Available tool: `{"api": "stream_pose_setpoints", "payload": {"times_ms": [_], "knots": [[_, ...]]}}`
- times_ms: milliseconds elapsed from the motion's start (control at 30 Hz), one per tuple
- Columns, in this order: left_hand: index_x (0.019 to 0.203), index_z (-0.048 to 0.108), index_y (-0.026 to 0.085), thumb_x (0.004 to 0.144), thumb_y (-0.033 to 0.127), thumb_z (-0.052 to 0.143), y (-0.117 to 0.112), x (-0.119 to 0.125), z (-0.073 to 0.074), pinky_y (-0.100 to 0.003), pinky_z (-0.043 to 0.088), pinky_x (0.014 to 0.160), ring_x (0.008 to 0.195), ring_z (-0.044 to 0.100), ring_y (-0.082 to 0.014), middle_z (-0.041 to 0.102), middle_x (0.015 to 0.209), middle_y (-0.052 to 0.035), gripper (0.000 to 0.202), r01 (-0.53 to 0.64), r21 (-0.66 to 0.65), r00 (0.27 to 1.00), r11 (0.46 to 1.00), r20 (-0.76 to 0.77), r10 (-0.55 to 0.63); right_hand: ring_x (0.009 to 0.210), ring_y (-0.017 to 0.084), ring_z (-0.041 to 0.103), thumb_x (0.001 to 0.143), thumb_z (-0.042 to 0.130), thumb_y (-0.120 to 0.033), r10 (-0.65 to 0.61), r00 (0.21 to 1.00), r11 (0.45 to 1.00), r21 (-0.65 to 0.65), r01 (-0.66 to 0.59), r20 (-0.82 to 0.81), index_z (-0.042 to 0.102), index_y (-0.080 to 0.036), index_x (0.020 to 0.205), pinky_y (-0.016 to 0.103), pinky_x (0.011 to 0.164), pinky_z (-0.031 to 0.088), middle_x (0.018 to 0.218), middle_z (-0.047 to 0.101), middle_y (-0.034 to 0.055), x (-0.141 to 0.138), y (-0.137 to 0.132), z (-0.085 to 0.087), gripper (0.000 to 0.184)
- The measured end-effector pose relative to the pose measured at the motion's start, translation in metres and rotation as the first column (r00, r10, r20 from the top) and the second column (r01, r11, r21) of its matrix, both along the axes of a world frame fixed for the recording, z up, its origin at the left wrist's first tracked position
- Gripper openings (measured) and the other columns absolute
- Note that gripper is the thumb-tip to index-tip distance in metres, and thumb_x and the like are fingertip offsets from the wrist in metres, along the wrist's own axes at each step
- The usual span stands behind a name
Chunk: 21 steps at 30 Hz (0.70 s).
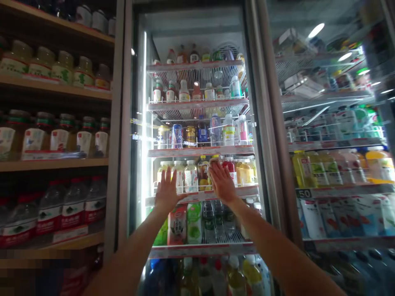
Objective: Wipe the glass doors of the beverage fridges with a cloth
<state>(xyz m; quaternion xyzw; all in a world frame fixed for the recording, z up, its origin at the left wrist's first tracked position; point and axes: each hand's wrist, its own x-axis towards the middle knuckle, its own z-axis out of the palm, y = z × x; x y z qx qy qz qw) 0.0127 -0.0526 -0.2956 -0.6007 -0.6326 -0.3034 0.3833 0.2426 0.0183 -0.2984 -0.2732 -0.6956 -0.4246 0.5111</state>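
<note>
Both my arms reach up into a lit drinks cooler (197, 37) whose door stands open. My left hand (168, 191) is open with fingers spread, held in front of pale yellow-green bottles (177, 176) on the middle wire shelf (243, 191). My right hand (221, 181) is open too, its fingers stretched flat against the bottles beside a red-capped bottle (231, 169). Neither hand grips anything. Below the hands stand a red carton (177, 225) and a green bottle (194, 222).
Wooden shelves (55, 164) on the left carry jars and water bottles (49, 209). The cooler's glass door (333, 123) swings out on the right, showing more drinks behind it. Upper cooler shelves hold cans (177, 135) and small bottles.
</note>
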Motion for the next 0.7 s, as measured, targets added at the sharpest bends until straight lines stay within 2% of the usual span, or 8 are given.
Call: {"api": "stream_pose_setpoints", "payload": {"times_ms": [67,167,233,333,467,533,600,700], "knots": [[0.144,0.019,0.01,0.072,0.06,0.057,0.0,0.001,-0.001,-0.051,0.029,0.106,0.14,0.007,-0.035,0.01,0.152,-0.0191,0.095,0.008,0.012,1.0,1.0,0.007,-0.008,0.138,0.021,0.021,0.088,0.035,-0.018,-0.016,0.999,1.0,-0.004,0.015,-0.046,0.041,-0.017,0.134,0.046,0.109,0.024,0.144,0.038,0.0108,0.025,0.004,-0.001,0.047],[0.144,0.018,0.012,0.074,0.059,0.056,0.0,0.001,-0.002,-0.052,0.029,0.106,0.14,0.007,-0.0348,0.01,0.152,-0.0178,0.093,0.017,0.009,1.0,1.0,0.015,-0.017,0.137,0.025,0.024,0.088,0.034,-0.022,-0.069,0.944,0.997,0.008,0.076,-0.323,0.037,-0.014,0.137,0.05,0.106,0.028,0.146,0.033,0.0141,0.08,0.017,0.003,0.049],[0.144,0.018,0.012,0.074,0.058,0.056,0.0,0.002,-0.003,-0.052,0.029,0.106,0.14,0.006,-0.0348,0.008,0.152,-0.0176,0.092,0.013,-0.002,1.0,1.0,0.016,-0.013,0.137,0.027,0.023,0.087,0.034,-0.024,-0.085,0.89,0.995,0.012,0.101,-0.448,0.035,-0.012,0.137,0.053,0.104,0.029,0.147,0.03,0.0162,0.098,0.023,0.009,0.052],[0.144,0.017,0.012,0.074,0.058,0.057,0.0,0.002,-0.003,-0.052,0.028,0.106,0.14,0.005,-0.0347,0.007,0.153,-0.0175,0.093,0.008,-0.003,1.0,1.0,0.024,-0.008,0.139,0.026,0.017,0.087,0.033,-0.02,-0.073,0.925,0.997,-0.015,0.072,-0.373,0.034,-0.011,0.138,0.051,0.106,0.027,0.147,0.029,0.0156,0.074,0.02,0.01,0.052],[0.144,0.018,0.011,0.073,0.059,0.057,0.0,0.0,-0.002,-0.051,0.029,0.107,0.14,0.006,-0.0344,0.01,0.152,-0.0184,0.094,0.016,0.007,1.0,1.0,0.01,-0.016,0.139,0.023,0.017,0.086,0.038,-0.016,-0.004,1.0,0.999,-0.044,0.004,-0.009,0.041,-0.015,0.135,0.047,0.11,0.023,0.145,0.035,0.011,0.001,0.001,-0.001,0.049],[0.143,0.019,0.009,0.072,0.059,0.058,0.001,0.0,-0.002,-0.051,0.028,0.107,0.14,0.006,-0.0345,0.01,0.152,-0.0193,0.095,0.012,0.009,1.0,1.0,0.001,-0.012,0.139,0.023,0.019,0.086,0.041,-0.017,0.01,0.993,1.0,-0.022,-0.007,0.121,0.044,-0.016,0.133,0.046,0.11,0.023,0.144,0.037,0.0097,-0.012,-0.004,-0.007,0.047],[0.143,0.019,0.008,0.072,0.06,0.058,0.001,-0.001,-0.002,-0.051,0.028,0.107,0.14,0.006,-0.0348,0.01,0.152,-0.0198,0.096,0.013,0.013,1.0,1.0,0.0,-0.013,0.138,0.022,0.021,0.087,0.04,-0.018,-0.005,0.989,1.0,0.012,0.003,0.146,0.046,-0.016,0.131,0.045,0.109,0.025,0.142,0.04,0.0099,0.005,-0.001,-0.011,0.045],[0.143,0.019,0.01,0.073,0.061,0.056,0.001,0.0,-0.004,-0.052,0.028,0.107,0.14,0.006,-0.0346,0.01,0.152,-0.0188,0.094,0.033,0.024,0.999,0.999,0.008,-0.033,0.137,0.023,0.025,0.089,0.036,-0.019,-0.072,0.99,0.995,0.054,0.079,-0.121,0.043,-0.012,0.133,0.046,0.107,0.029,0.142,0.04,0.0147,0.065,0.012,-0.014,0.045]]}}
